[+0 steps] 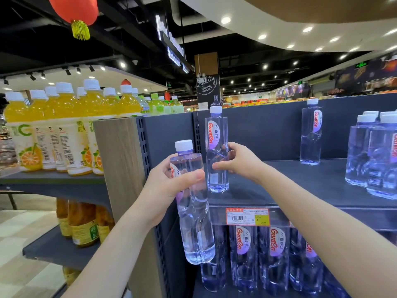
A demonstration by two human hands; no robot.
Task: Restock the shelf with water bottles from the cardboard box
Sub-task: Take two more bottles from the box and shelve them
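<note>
My left hand (169, 186) grips a clear water bottle (193, 222) with a white cap, held upright in the air in front of the dark shelf's left end. My right hand (238, 162) holds a second water bottle (216, 134) around its middle; that bottle stands upright on the top shelf board (279, 186) near the left back corner. Another single bottle (311, 132) stands further right at the back, and a group of bottles (373, 155) fills the right end. The cardboard box is out of view.
A lower shelf holds a row of the same water bottles (275, 254) under a price tag (247, 216). A wooden side panel (120, 164) divides this unit from shelves of orange juice bottles (64, 127) on the left. A red lantern (74, 11) hangs overhead.
</note>
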